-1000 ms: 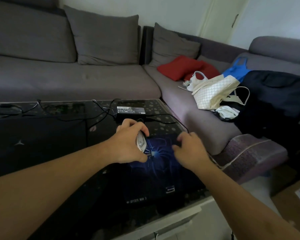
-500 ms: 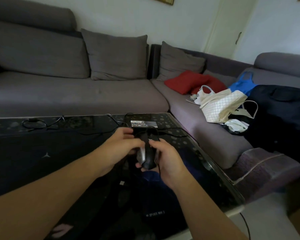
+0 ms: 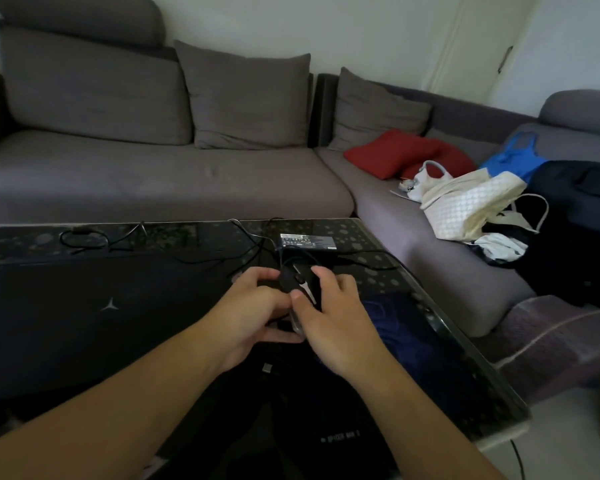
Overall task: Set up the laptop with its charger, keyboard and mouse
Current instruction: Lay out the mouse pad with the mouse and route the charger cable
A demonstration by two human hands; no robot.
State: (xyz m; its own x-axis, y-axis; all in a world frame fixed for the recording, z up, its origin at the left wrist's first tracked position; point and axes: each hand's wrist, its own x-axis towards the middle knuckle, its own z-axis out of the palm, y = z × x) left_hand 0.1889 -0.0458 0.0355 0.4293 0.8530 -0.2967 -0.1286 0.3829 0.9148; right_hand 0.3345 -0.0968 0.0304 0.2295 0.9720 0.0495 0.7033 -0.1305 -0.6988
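**Here, both hands hold the mouse over the counter**

Nearest the mouse (image 3: pixel 300 284), the mouse pad (image 3: pixel 400 336) lies below it on the dark counter (image 3: pixel 371 244). The left hand (image 3: pixel 253 315) and right hand (image 3: pixel 329 315) both grip the black mouse, lifted above the pad. Left of the mouse rests the closed laptop (image 3: pixel 94 306). Just beyond the mouse sits the charger (image 3: pixel 307 241), its cables trailing leftward. Farther off, the grey sofa (image 3: pixel 160 181).

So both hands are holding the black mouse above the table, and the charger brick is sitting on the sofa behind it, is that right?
Not quite. Both hands, left hand and right hand, do hold the black mouse above the table, but the charger brick lies on the table near its far edge, not on the sofa. The head view shows this.
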